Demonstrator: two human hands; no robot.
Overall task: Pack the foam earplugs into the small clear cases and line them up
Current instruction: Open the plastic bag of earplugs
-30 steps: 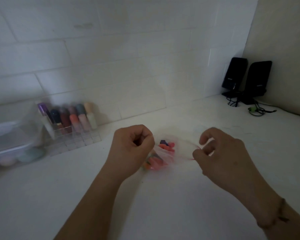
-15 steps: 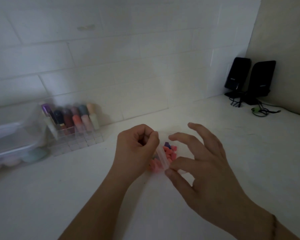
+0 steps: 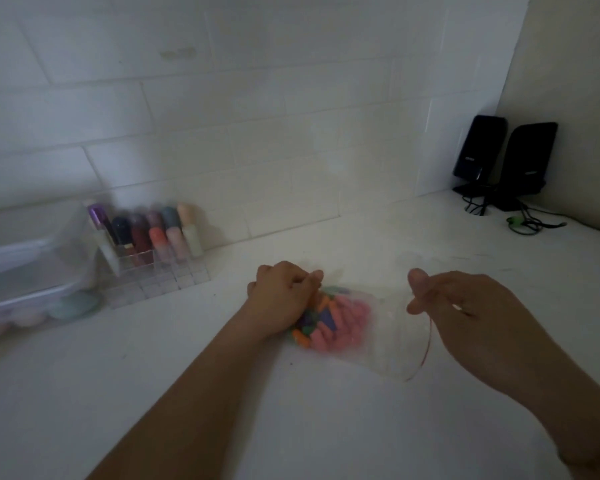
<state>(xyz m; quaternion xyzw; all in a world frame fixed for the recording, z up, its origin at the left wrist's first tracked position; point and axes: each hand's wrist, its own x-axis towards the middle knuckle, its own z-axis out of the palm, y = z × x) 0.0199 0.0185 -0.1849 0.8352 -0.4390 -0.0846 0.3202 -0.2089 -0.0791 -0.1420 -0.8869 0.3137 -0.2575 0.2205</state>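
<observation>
Holding: our left hand grips the clear bag at its earplug end
Pinching: our right hand nips the bag's red-edged mouth
Place: mid-counter

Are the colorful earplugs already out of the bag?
No, the earplugs sit inside the clear plastic bag, which both hands hold.

I see the bag of earplugs lying on the counter between my left hand and right hand. A lipstick organizer stands left of my left hand, two speakers far beyond my right.
</observation>
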